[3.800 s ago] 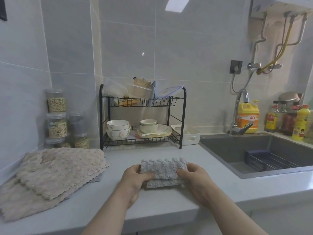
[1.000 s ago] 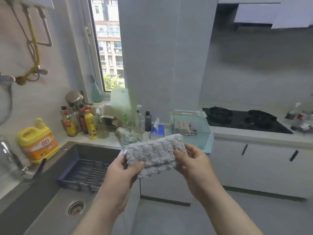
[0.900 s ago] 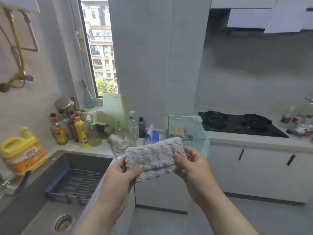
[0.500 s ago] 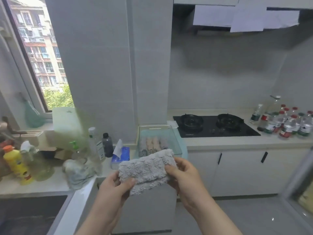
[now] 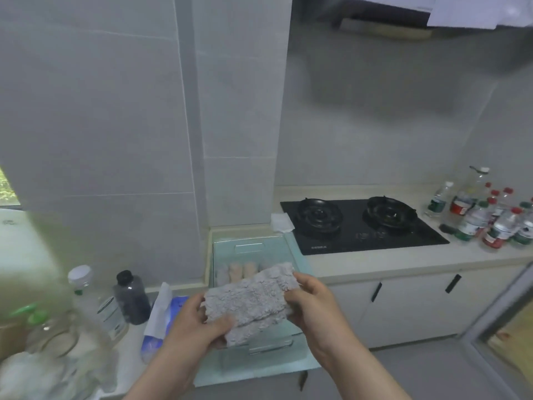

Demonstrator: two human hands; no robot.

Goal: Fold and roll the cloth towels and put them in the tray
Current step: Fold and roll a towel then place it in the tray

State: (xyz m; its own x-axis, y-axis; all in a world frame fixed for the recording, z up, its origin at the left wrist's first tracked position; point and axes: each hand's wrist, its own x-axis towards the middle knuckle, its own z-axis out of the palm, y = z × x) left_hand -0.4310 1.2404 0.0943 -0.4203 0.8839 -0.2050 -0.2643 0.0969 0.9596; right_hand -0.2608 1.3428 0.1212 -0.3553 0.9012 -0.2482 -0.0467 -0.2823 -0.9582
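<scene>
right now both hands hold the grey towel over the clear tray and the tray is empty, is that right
Not quite. The head view shows the clear tray is not empty: rolled towels lie at its far end. The rest holds: the left hand and right hand both grip the grey towel above it.

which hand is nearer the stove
Right. The right hand grips the grey towel at the end toward the stove; the left hand holds the other end, by the tissue pack.

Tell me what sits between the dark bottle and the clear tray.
A blue tissue pack stands between dark bottle and clear tray, per the head view.
</scene>
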